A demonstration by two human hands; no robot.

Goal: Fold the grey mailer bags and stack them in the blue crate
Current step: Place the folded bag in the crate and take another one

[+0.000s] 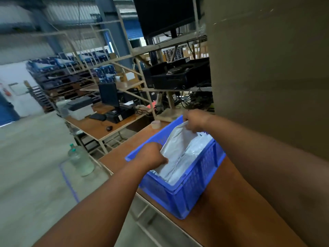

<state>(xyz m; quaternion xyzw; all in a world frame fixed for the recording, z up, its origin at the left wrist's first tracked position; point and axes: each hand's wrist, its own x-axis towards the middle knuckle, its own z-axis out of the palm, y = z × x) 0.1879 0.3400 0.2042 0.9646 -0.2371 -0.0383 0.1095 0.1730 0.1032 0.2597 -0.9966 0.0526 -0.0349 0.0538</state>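
Note:
A blue perforated crate [194, 186] stands on the brown table, near its left edge. Inside it lies a folded grey mailer bag [175, 150], tilted against the crate's left wall, on top of other grey bags [197, 148]. My left hand [153, 155] grips the bag's near left edge inside the crate. My right hand [195, 121] pinches its far upper corner above the crate's far rim. Both forearms reach in from the bottom of the view.
The brown table [229, 209] runs under the crate. A large cardboard surface [267, 68] fills the right side. A small plastic cup [155, 124] sits beyond the crate. A water jug [81, 160] stands on the floor to the left. Metal racks, monitors and a printer lie further back.

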